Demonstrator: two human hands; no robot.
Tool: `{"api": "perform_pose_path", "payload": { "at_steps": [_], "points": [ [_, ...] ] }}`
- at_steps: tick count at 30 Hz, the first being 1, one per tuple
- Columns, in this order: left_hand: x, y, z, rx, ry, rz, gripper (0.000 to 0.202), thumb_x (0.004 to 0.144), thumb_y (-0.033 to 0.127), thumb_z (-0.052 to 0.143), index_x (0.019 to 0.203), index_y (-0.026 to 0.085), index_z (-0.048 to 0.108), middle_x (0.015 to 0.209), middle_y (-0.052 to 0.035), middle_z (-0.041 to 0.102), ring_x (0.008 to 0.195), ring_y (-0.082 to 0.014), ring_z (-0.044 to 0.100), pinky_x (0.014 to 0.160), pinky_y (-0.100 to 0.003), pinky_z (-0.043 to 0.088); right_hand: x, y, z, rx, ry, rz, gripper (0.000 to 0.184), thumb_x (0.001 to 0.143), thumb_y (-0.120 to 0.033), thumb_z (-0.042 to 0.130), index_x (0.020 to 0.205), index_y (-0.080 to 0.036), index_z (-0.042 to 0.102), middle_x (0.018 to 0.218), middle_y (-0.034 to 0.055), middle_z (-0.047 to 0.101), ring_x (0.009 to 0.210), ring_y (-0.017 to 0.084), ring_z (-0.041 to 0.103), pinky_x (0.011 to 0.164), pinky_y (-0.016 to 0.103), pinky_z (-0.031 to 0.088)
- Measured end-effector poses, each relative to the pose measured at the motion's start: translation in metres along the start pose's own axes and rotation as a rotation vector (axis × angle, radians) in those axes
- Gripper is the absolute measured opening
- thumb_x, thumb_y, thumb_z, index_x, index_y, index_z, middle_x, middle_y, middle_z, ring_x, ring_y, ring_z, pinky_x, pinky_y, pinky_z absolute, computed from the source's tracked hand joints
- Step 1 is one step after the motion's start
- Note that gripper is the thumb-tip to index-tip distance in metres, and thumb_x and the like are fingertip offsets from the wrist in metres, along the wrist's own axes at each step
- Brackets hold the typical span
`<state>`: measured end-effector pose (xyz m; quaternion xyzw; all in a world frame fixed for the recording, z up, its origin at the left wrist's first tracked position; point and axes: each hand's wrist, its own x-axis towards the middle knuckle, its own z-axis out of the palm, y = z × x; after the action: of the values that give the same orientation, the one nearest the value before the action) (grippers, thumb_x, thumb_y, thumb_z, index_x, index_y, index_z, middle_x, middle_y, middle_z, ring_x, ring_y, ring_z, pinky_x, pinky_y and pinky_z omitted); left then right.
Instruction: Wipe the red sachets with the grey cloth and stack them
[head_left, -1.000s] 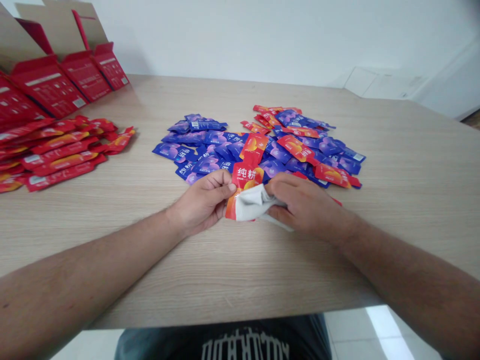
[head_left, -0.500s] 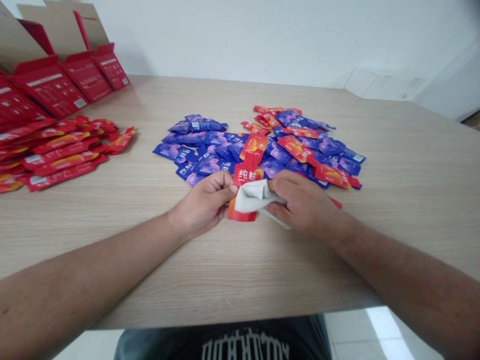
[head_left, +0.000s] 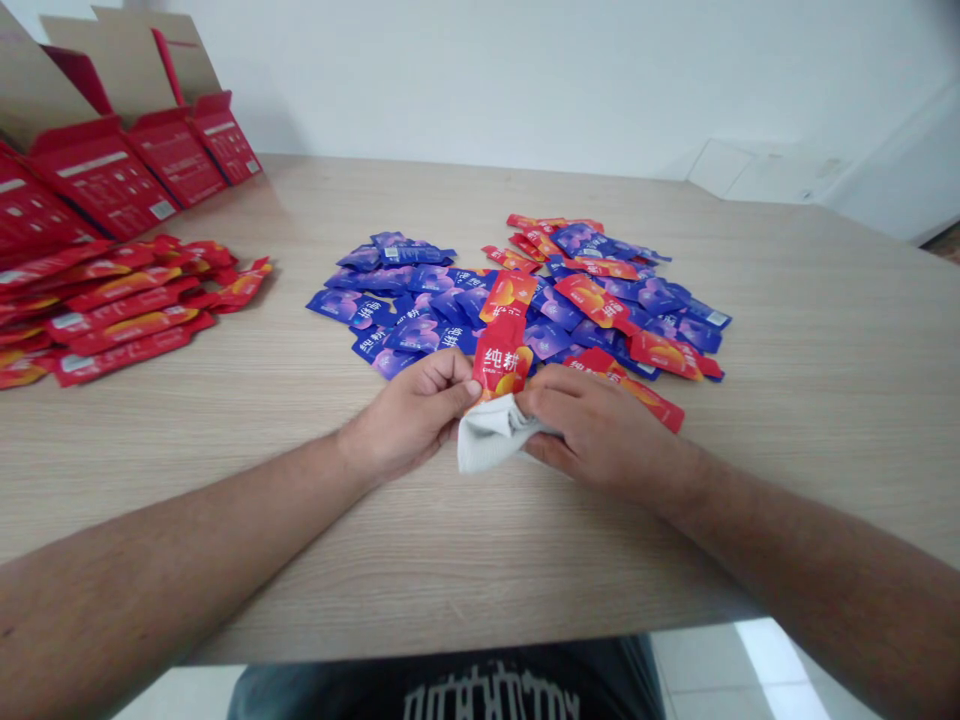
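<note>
My left hand (head_left: 420,410) pinches the left edge of a red-and-orange sachet (head_left: 501,358) with white lettering, between thumb and fingers. Closed around a folded white cloth (head_left: 491,437), my right hand (head_left: 592,420) presses it over the sachet's lower end, which the cloth hides. Just beyond the hands spreads a pile of blue sachets (head_left: 420,325) with pink-purple prints. More red sachets (head_left: 596,300) lie mixed among the blue ones on the right, and one (head_left: 656,402) sticks out beside my right hand.
At the left, red sachets (head_left: 127,300) lie stacked in front of red cardboard boxes (head_left: 101,175) with raised flaps. The wooden table (head_left: 420,570) ends at its front edge close to my body. A white wall (head_left: 480,80) stands behind it.
My right hand has drawn the cloth down and slightly left along the sachet, uncovering its printed middle and covering its lower end. My left hand keeps its pinch with little movement.
</note>
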<state>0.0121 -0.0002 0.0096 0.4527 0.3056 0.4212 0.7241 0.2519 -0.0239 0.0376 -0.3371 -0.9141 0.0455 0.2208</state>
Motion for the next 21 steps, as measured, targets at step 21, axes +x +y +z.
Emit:
{"api": "perform_pose_path", "payload": {
  "at_steps": [21],
  "points": [
    [0.0007, -0.0060, -0.0084, 0.203, -0.122, 0.003, 0.036, 0.086, 0.039, 0.084, 0.084, 0.017, 0.056, 0.071, 0.0033, 0.059, 0.058, -0.0081, 0.049, 0.054, -0.021, 0.036, 0.0012, 0.0104, -0.0033, -0.006, 0.133, 0.115, 0.012, 0.101, -0.032, 0.066, 0.100, -0.021, 0.060, 0.103, 0.0078, 0.068, 0.095, 0.025, 0.064, 0.082, 0.036, 0.051]
  ]
}}
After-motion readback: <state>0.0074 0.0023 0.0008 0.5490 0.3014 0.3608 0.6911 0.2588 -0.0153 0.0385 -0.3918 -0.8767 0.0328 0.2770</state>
